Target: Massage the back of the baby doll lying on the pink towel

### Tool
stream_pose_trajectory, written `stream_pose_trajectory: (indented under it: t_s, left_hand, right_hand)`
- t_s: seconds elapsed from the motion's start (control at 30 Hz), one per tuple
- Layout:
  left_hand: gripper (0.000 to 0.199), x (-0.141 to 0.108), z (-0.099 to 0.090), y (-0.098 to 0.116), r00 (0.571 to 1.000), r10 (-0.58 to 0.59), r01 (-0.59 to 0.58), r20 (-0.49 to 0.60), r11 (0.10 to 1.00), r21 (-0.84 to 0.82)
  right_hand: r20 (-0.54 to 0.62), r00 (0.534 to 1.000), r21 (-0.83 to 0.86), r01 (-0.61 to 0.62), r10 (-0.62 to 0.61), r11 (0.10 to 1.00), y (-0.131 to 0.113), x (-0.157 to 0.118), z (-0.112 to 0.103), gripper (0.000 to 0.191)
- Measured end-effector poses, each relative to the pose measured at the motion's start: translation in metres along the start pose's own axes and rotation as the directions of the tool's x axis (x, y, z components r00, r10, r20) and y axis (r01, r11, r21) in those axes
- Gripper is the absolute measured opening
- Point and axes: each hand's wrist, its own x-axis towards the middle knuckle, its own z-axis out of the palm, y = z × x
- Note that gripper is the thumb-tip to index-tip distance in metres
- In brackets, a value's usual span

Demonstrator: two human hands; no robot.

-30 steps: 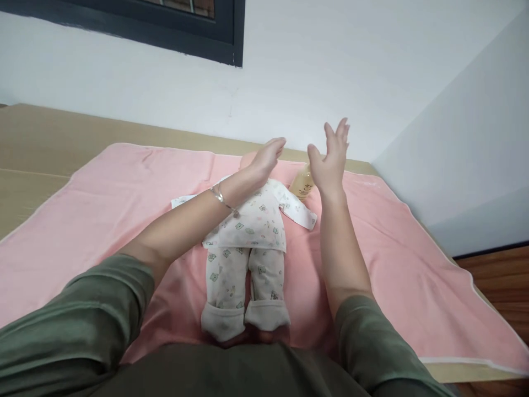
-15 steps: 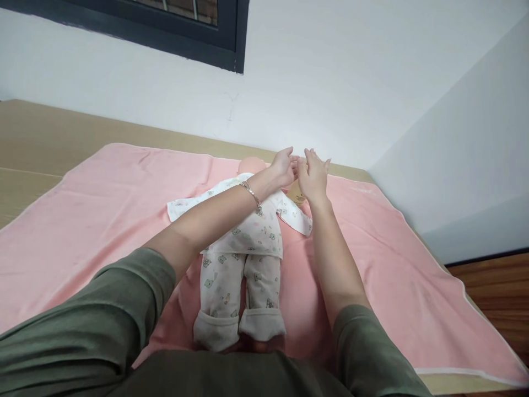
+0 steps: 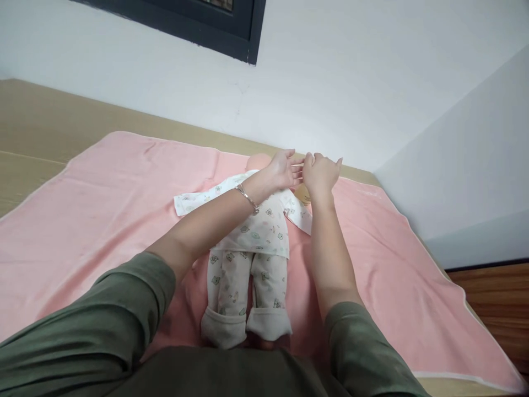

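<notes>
A doll in a white patterned top [image 3: 264, 229] and matching trousers [image 3: 270, 278] with turned-up cuffs lies in front of me. My left hand [image 3: 285, 170] is open over the doll's shoulder, palm up, fingers stretched to the right. Beside it, my right hand [image 3: 320, 173] shows its back, its fingers bent toward the left fingertips; they meet or nearly meet. I see nothing held in either hand. Below the right hand is a yellowish item with dark print [image 3: 303, 194], partly hidden. The doll's round head [image 3: 258, 161] shows behind my left wrist, mostly covered.
A pink blanket [image 3: 372, 264] with a pale edge lies under the doll on a wooden surface [image 3: 45, 121]. A white wall [image 3: 330, 82] rises behind, with a dark window frame [image 3: 243, 41]. Wood-grain panelling [image 3: 491, 298] stands at the right.
The view has shifted slightly. My right hand has bent more at the wrist and moved a little right, its fingers now lower and less upright. My left fingers are spread more.
</notes>
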Motion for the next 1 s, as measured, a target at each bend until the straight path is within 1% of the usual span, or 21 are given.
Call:
stream_pose_trajectory:
  t_s: [0.1, 0.2, 0.37, 0.5, 0.57, 0.67, 0.73, 0.8, 0.87, 0.93, 0.97, 1.0]
  left_hand:
    - [0.050, -0.016, -0.005, 0.004, 1.000, 0.030, -0.030, 0.008, 0.999, 0.035]
    - [0.052, -0.038, -0.007, 0.008, 0.997, 0.077, -0.078, 0.019, 0.992, 0.103]
    - [0.053, -0.069, -0.013, 0.014, 0.993, 0.115, -0.117, 0.021, 0.969, 0.219]
    - [0.054, -0.083, -0.014, 0.017, 0.988, 0.143, -0.155, 0.060, 0.919, 0.362]
    - [0.053, -0.087, -0.012, 0.017, 0.984, 0.166, -0.179, 0.068, 0.900, 0.398]
    - [0.051, -0.095, -0.009, 0.012, 0.967, 0.241, -0.253, 0.085, 0.863, 0.438]
    - [0.051, -0.101, -0.010, 0.007, 0.943, 0.316, -0.323, 0.100, 0.808, 0.492]
    - [0.054, -0.110, -0.011, 0.001, 0.910, 0.402, -0.387, 0.101, 0.737, 0.554]
    - [0.058, -0.125, -0.008, -0.001, 0.872, 0.481, -0.431, 0.090, 0.670, 0.604]
    - [0.057, -0.145, 0.001, 0.002, 0.845, 0.529, -0.451, 0.081, 0.623, 0.639]
    - [0.054, -0.156, 0.007, 0.005, 0.839, 0.539, -0.453, 0.076, 0.614, 0.647]
    - [0.052, -0.167, 0.015, 0.009, 0.846, 0.527, -0.448, 0.080, 0.620, 0.644]
  right_hand:
    - [-0.011, 1.000, 0.007, -0.014, 0.014, 1.000, -0.002, 0.000, 0.001, 0.054]
    - [-0.006, 1.000, 0.031, -0.002, 0.002, 1.000, -0.001, -0.002, -0.001, 0.050]
    - [0.052, 0.998, 0.089, 0.017, -0.022, 0.996, 0.005, -0.004, -0.005, 0.048]
    - [0.092, 0.995, 0.191, 0.013, -0.031, 0.982, 0.010, -0.004, -0.005, 0.045]
    - [0.108, 0.993, 0.277, 0.014, -0.045, 0.961, 0.008, -0.007, -0.013, 0.047]
    - [0.088, 0.990, 0.432, 0.063, -0.112, 0.899, -0.004, -0.021, -0.040, 0.054]
    - [0.021, 0.981, 0.485, 0.159, -0.193, 0.860, -0.017, -0.036, -0.061, 0.060]
    - [-0.041, 0.967, 0.499, 0.239, -0.253, 0.833, -0.031, -0.054, -0.078, 0.065]
    - [-0.087, 0.958, 0.499, 0.280, -0.274, 0.820, -0.047, -0.072, -0.088, 0.066]
    - [-0.119, 0.954, 0.488, 0.299, -0.277, 0.820, -0.062, -0.091, -0.093, 0.066]
    - [-0.132, 0.949, 0.477, 0.313, -0.285, 0.821, -0.070, -0.101, -0.094, 0.066]
    - [-0.144, 0.943, 0.464, 0.333, -0.301, 0.821, -0.077, -0.112, -0.094, 0.066]
